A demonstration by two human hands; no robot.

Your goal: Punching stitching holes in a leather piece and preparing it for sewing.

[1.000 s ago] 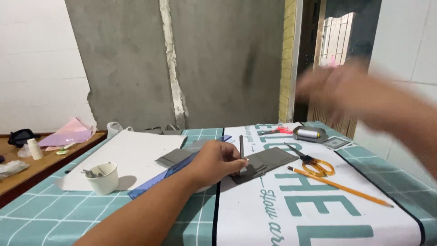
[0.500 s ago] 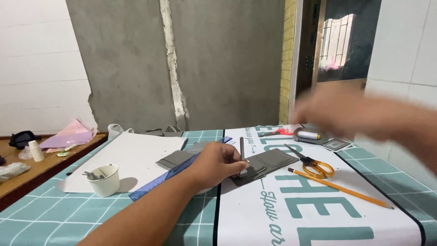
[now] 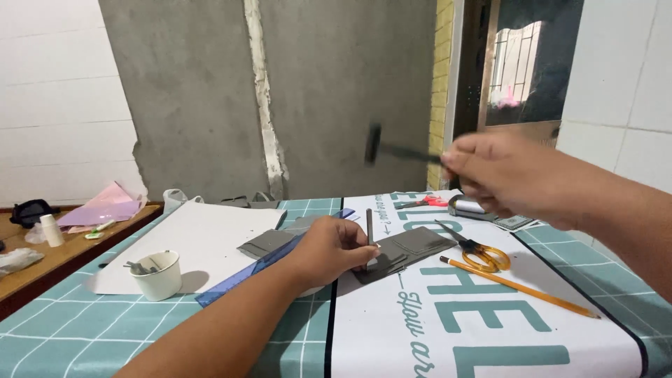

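Observation:
My left hand (image 3: 329, 250) rests on the table and holds a thin dark metal punch (image 3: 369, 229) upright on a flat grey piece of material (image 3: 413, 246). My right hand (image 3: 507, 175) is raised above the table at the right and grips the handle of a small dark hammer (image 3: 376, 145), whose blurred head points left, well above the punch. Another grey piece (image 3: 267, 243) lies just left of my left hand, partly under a blue ruler (image 3: 241, 276).
Orange-handled scissors (image 3: 472, 248) and a yellow pencil (image 3: 518, 287) lie right of the grey piece. A white cup (image 3: 157, 274) stands on a white sheet (image 3: 199, 241) at the left. Red pliers (image 3: 418, 202) and a tape roll (image 3: 465, 206) lie at the back; pink paper (image 3: 105, 210) on a wooden side bench.
My right hand has come in from the right and now holds the hammer raised above the punch. My left hand keeps the punch in place.

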